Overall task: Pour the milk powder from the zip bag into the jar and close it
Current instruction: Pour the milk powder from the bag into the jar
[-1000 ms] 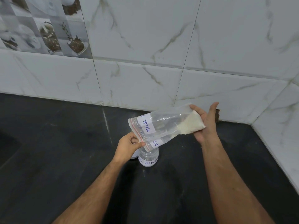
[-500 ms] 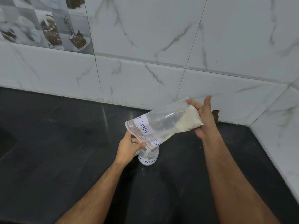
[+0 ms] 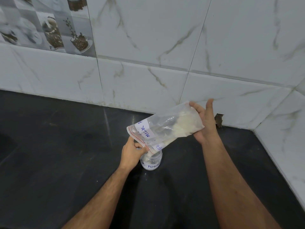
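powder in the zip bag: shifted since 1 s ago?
Yes. The milk powder was bunched at the zip bag's raised end by the right hand; now it is sliding toward the jar.

Both bare forearms reaching forward from the lower edge, converging slightly. Left hand sitting lower and nearer, fingers curled, thumb and fingertips pinching the zip bag at its low mouth end. Right hand held higher and further out, palm turned inward, cupping the bag's raised bottom end; thumb pointing up, fingers spread along the top edge.
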